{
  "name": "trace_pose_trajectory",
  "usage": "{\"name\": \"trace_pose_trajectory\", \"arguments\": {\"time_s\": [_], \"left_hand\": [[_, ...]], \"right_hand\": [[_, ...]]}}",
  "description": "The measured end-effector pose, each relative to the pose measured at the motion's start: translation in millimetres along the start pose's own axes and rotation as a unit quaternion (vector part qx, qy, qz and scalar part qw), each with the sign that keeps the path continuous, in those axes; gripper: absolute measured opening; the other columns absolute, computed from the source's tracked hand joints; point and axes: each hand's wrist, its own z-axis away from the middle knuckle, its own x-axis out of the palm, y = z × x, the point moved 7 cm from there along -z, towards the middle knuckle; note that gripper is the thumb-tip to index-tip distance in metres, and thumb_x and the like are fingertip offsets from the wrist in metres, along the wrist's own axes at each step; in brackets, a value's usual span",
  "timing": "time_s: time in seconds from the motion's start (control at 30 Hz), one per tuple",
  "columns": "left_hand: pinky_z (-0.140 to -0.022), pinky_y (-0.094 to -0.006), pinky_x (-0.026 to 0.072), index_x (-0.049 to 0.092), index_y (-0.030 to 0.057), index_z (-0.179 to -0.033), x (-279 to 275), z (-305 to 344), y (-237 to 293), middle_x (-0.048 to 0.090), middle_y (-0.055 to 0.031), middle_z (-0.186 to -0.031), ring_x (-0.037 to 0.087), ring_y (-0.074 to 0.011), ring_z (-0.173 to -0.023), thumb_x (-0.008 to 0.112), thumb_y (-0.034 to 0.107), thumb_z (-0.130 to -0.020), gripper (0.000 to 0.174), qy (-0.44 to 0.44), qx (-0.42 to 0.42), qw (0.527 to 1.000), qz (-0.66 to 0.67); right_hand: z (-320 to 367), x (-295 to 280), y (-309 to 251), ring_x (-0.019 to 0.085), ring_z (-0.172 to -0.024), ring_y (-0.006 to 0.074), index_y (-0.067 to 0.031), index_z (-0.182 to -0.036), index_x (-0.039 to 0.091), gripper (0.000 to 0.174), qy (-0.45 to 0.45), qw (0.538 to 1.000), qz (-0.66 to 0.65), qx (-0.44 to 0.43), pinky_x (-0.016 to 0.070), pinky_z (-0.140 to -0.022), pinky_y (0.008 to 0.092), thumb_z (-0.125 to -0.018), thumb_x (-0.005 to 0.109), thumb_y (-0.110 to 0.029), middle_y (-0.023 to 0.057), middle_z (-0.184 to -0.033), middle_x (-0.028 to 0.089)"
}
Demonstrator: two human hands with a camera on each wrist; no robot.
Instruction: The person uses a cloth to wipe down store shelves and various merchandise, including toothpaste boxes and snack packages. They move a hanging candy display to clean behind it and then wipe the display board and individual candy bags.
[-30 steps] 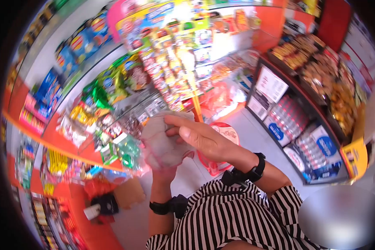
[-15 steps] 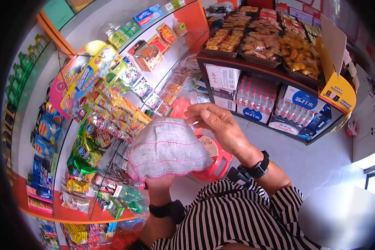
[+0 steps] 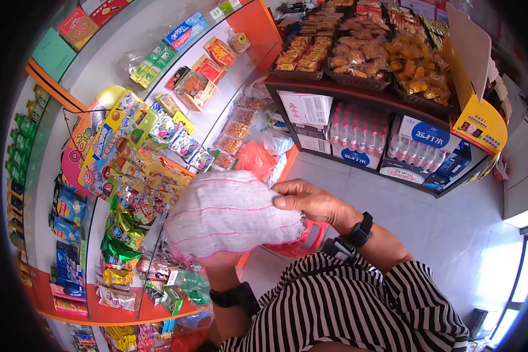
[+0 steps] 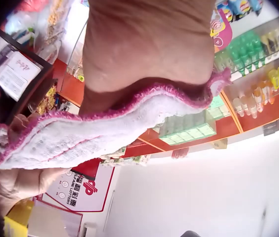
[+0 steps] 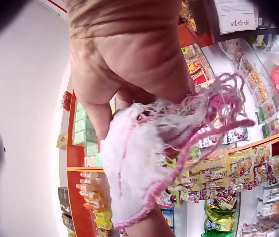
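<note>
A white cloth [image 3: 229,214] with pink stripes and a pink edge lies draped over my left hand [image 3: 222,259], which is mostly hidden beneath it. My right hand [image 3: 317,204] pinches the cloth's right edge between thumb and fingers. In the left wrist view, the cloth [image 4: 90,136] hangs across the left palm [image 4: 149,49], its fingers covered. Frayed white and pink threads of the cloth [image 5: 134,168] stick out beside the right hand [image 5: 129,54] in the right wrist view.
Shelves with snack packets [image 3: 123,229] curve along the left. A dark rack holds trays of wrapped food [image 3: 358,64] above packs of bottles [image 3: 358,132]. Below the cloth stands a red stool [image 3: 302,242] on the tiled floor [image 3: 416,234].
My right hand has come down from above the cloth and now pinches its edge. The cloth is spread wider over the left hand. The head view has turned, showing more of the shelves and rack.
</note>
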Motion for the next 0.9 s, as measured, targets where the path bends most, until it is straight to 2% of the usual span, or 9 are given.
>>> {"name": "trace_pose_trajectory", "arguments": {"time_s": [0.07, 0.2, 0.3, 0.37, 0.4, 0.47, 0.57, 0.7, 0.9], "left_hand": [[-0.103, -0.0474, 0.0339, 0.031, 0.0065, -0.137, -15.7, 2.6, 15.5, 0.038, -0.0139, -0.139, 0.04, -0.0296, -0.125, 0.052, 0.044, -0.089, 0.065, 0.094, 0.099, 0.93, -0.341], [-0.107, -0.0527, 0.0259, 0.029, 0.0087, -0.14, -31.1, -0.2, 18.3, 0.031, -0.0133, -0.144, 0.029, -0.0342, -0.132, 0.029, 0.06, -0.091, 0.071, 0.139, 0.097, 0.981, -0.097], [-0.103, -0.043, 0.0356, 0.03, 0.0061, -0.137, -2.2, -10.9, 1.5, 0.04, -0.0128, -0.137, 0.043, -0.0258, -0.123, 0.066, 0.028, -0.083, 0.069, 0.06, 0.034, 0.995, -0.071], [-0.105, -0.0451, 0.0334, 0.03, 0.0068, -0.137, -12.5, -7.0, 9.6, 0.038, -0.012, -0.138, 0.04, -0.027, -0.126, 0.059, 0.038, -0.086, 0.066, 0.08, 0.09, 0.859, -0.498], [-0.105, -0.0451, 0.0334, 0.03, 0.0068, -0.137, -12.4, -8.9, 8.9, 0.038, -0.012, -0.138, 0.04, -0.027, -0.126, 0.059, 0.038, -0.086, 0.066, 0.079, 0.09, 0.86, -0.497], [-0.104, -0.0463, 0.0338, 0.03, 0.0069, -0.138, -7.9, -14.5, -3.3, 0.037, -0.0118, -0.139, 0.04, -0.0284, -0.126, 0.055, 0.042, -0.088, 0.066, 0.027, 0.042, 0.999, -0.016], [-0.103, -0.0469, 0.0351, 0.027, 0.007, -0.14, -53.4, -6.7, 5.4, 0.035, -0.0121, -0.14, 0.041, -0.0304, -0.125, 0.053, 0.042, -0.089, 0.067, 0.126, 0.1, 0.916, -0.367], [-0.103, -0.0463, 0.0372, 0.03, 0.006, -0.139, -58.8, -13.3, -16.8, 0.04, -0.0123, -0.136, 0.042, -0.0302, -0.124, 0.058, 0.031, -0.089, 0.063, 0.095, -0.033, 0.993, -0.068], [-0.093, -0.033, 0.0408, 0.045, 0.0009, -0.129, -81.5, -0.7, 10.4, 0.052, -0.0086, -0.12, 0.051, -0.019, -0.113, 0.046, 0.019, -0.094, 0.04, 0.301, 0.028, 0.791, -0.532]], "right_hand": [[-1.4, -1.0, -12.5, 0.05, -0.092, 0.007, -0.0021, -0.112, 0.057, 0.035, -0.021, 0.999, 0.002, -0.034, 0.041, -0.083, 0.0237, -0.085, 0.067, -0.021, 0.0002, -0.098, 0.059], [-0.3, 3.4, -25.9, 0.049, -0.092, 0.0076, -0.0057, -0.106, 0.055, 0.027, -0.063, 0.995, -0.048, -0.065, 0.0392, -0.083, 0.0251, -0.085, 0.066, -0.019, -0.0009, -0.096, 0.056], [-2.7, 7.6, -25.1, 0.048, -0.1, 0.0094, -0.0053, -0.113, 0.053, 0.033, -0.063, 0.994, -0.073, -0.051, 0.0382, -0.089, 0.027, -0.085, 0.067, -0.016, 0.0001, -0.101, 0.056], [-2.9, 8.5, -26.0, 0.048, -0.104, 0.0103, -0.0052, -0.115, 0.053, 0.035, -0.046, 0.994, -0.086, -0.039, 0.0377, -0.092, 0.0281, -0.084, 0.067, -0.014, 0.0006, -0.104, 0.057], [-3.2, 5.6, -27.7, 0.05, -0.104, 0.0113, -0.0049, -0.117, 0.052, 0.037, -0.024, 0.997, -0.059, -0.044, 0.0381, -0.093, 0.0282, -0.084, 0.067, -0.012, 0.0017, -0.106, 0.057], [-4.0, -1.2, -28.7, 0.051, -0.104, 0.0123, -0.0046, -0.12, 0.051, 0.04, -0.001, 0.998, -0.031, -0.046, 0.0386, -0.094, 0.0283, -0.084, 0.067, -0.01, 0.0027, -0.108, 0.058], [-2.4, -12.7, -31.0, 0.056, -0.097, 0.0135, -0.0036, -0.122, 0.049, 0.042, 0.007, 1.0, 0.003, -0.024, 0.0414, -0.092, 0.0275, -0.084, 0.065, -0.009, 0.0045, -0.108, 0.059], [0.9, -9.7, -48.1, 0.059, -0.097, 0.017, -0.0008, -0.118, 0.05, 0.036, 0.012, 0.983, -0.162, -0.08, 0.0461, -0.087, 0.0302, -0.084, 0.061, -0.007, 0.0085, -0.108, 0.059], [-12.0, 0.5, -37.7, 0.058, -0.09, 0.0137, -0.0035, -0.108, 0.052, 0.027, 0.019, 0.985, -0.164, -0.049, 0.0465, -0.079, 0.0274, -0.085, 0.059, -0.015, 0.0057, -0.097, 0.058]]}}
